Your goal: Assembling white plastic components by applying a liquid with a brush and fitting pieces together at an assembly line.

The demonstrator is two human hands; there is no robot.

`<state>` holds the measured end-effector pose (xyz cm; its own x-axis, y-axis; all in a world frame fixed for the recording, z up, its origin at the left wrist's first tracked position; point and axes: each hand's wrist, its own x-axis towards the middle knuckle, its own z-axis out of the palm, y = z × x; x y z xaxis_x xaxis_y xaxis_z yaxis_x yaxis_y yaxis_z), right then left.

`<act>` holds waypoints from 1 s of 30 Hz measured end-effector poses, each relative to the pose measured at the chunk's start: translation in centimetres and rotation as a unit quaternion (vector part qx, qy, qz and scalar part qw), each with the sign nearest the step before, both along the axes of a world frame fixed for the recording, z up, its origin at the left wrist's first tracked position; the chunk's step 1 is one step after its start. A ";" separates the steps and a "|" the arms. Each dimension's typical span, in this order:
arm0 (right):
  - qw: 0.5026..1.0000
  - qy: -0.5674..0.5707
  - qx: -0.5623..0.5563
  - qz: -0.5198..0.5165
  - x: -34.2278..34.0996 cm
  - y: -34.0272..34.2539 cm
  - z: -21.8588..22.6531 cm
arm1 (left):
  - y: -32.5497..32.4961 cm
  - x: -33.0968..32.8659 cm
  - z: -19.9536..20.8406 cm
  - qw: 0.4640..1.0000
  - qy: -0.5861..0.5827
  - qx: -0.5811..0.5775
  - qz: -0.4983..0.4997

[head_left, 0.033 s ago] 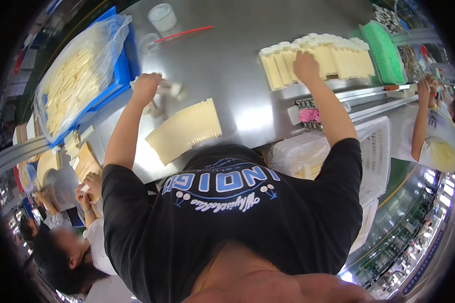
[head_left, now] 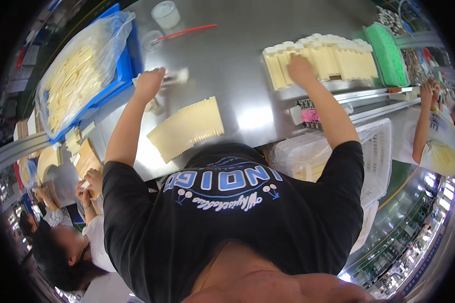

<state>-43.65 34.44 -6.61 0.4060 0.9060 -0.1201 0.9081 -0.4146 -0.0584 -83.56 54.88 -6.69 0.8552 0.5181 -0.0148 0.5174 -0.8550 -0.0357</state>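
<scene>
My left hand (head_left: 150,83) is closed around a white plastic part (head_left: 178,77), which sticks out to the right and is smeared by motion. Below that hand a second small pale part (head_left: 153,106) shows near the table. Over the left portion of a row of cream-coloured blocks with white knobbed ends (head_left: 349,63) is my right hand (head_left: 302,69), fingers curled; what they grip, if anything, is hidden. Nearer my body, a fan of thin cream strips (head_left: 189,129) lies side by side on the metal table (head_left: 227,60).
A blue crate (head_left: 124,70) with a plastic bag of cream strips stands at left. Behind are a clear cup (head_left: 166,16), a small dish (head_left: 151,41) and a red stick (head_left: 189,31). At right are a green tray (head_left: 387,54), metal rails and a white basket (head_left: 381,151). Co-workers sit on both sides.
The white part in my left hand has swung slightly upward. My right hand has shifted a little left along the row of blocks.
</scene>
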 end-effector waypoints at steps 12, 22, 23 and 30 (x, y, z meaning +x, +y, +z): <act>0.946 0.269 -0.148 0.101 -22.1 -0.2 -1.1 | -5.3 8.5 2.9 0.628 -0.505 -0.524 0.275; 0.939 0.342 -0.024 0.030 -20.0 0.3 -2.4 | -9.0 8.3 2.2 0.463 -0.476 -0.672 0.326; 0.938 0.341 0.052 0.038 -19.4 0.3 -3.3 | -9.1 8.3 2.2 0.480 -0.467 -0.666 0.327; 0.671 0.736 -0.066 -0.061 -16.0 2.1 5.4 | -10.8 8.7 2.1 0.511 -0.466 -0.664 0.286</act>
<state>-59.65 36.57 -1.21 -0.1702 0.8190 -0.5480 -0.1356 -0.5703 -0.8102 -74.88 44.12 -4.54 0.5266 0.7493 -0.4017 -0.0406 0.4941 0.8684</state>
